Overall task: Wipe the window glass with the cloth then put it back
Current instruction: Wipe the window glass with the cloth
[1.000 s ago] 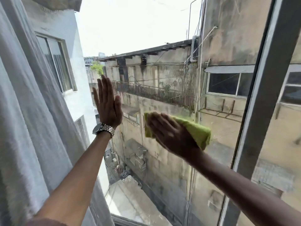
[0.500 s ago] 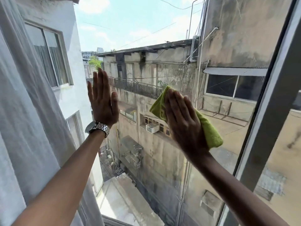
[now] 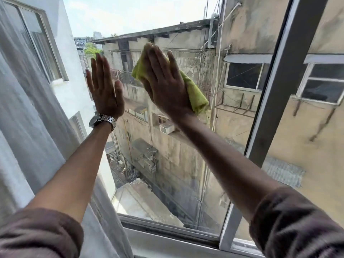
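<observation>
My right hand is spread flat, fingers apart, pressing the green cloth against the window glass. It does not grip the cloth; the palm just pins it to the pane. My left hand is open and flat too, fingers close together, held up at the glass just beside the right one, with nothing in it. I cannot tell for sure if it touches the pane. A silver watch sits on that wrist.

I think the cloth is soft, light and floppy. It bunches up under my palm, and a loose corner sticks out on the right. It will not break, but it could slide out if I press too softly. A flat palm in the middle of it looks like the best hold for wiping. To put it back, I would pinch the bunched part.

The glass is hard and smooth, and it could break, so steady pressing looks best.

Half a second ago my right hand and the cloth were lower on the pane. Now they are higher, nearer the top. The left hand looks about where it was. A white curtain hangs on the left, and the grey window frame stands on the right.
</observation>
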The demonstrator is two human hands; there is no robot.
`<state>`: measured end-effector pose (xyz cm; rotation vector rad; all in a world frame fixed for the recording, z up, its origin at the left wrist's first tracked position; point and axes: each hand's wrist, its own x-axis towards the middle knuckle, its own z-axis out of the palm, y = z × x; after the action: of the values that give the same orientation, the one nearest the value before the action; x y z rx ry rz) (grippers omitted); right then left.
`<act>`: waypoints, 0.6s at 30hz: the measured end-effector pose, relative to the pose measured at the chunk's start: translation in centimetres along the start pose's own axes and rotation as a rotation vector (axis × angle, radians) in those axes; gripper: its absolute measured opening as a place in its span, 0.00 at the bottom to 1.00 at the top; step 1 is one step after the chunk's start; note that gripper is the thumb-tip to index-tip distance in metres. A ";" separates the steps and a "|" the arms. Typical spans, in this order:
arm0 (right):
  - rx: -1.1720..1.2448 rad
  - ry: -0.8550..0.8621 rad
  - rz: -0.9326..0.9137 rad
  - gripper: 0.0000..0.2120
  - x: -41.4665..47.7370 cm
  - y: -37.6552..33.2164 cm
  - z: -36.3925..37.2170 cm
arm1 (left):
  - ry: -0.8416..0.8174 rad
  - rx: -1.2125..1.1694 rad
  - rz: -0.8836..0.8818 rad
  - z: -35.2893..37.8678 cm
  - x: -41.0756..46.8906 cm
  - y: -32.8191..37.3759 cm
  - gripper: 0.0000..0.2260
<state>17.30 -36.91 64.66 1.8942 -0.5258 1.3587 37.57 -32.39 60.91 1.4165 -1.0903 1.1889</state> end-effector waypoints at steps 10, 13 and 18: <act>-0.082 -0.214 0.117 0.27 -17.5 -2.1 -1.5 | -0.024 -0.033 -0.033 -1.0 0.6 0.8 0.29; -0.158 -0.271 0.066 0.24 -20.4 -1.2 -1.8 | -0.035 -0.035 -0.032 -1.1 0.4 0.8 0.30; -0.135 -0.085 0.148 0.25 -8.3 -2.2 -0.4 | -0.018 -0.042 -0.019 -0.7 0.3 0.6 0.28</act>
<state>15.64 -35.88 56.32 1.8388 -0.7942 1.3044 36.91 -31.78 61.38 1.4052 -1.1060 1.1354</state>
